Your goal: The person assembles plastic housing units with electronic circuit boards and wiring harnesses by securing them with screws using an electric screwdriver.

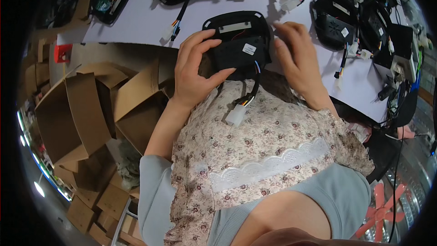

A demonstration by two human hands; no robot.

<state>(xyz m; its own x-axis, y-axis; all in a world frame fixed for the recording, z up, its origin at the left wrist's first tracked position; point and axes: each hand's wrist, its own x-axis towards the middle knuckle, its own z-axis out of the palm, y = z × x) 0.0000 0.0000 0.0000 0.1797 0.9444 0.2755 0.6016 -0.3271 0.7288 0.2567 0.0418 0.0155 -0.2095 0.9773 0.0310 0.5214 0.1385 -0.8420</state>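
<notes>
Left hand (193,70) grips the black housing (239,43) at the tabletop (136,18) edge; right hand (296,59) rests open beside it, cardboard boxes (77,114) crowding the left.

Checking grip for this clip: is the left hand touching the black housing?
Touching. The head view shows the left hand with fingers wrapped around the black housing.

Bright, even light from above; white table (136,23) far side nearly washed out, soft short shadows under cables and both hands. Strong fisheye bend, black vignette all round. Boxes (77,114) at left dimmer, smeared near rim. Small bright glare spots along lower left edge. Centre sharp.
</notes>
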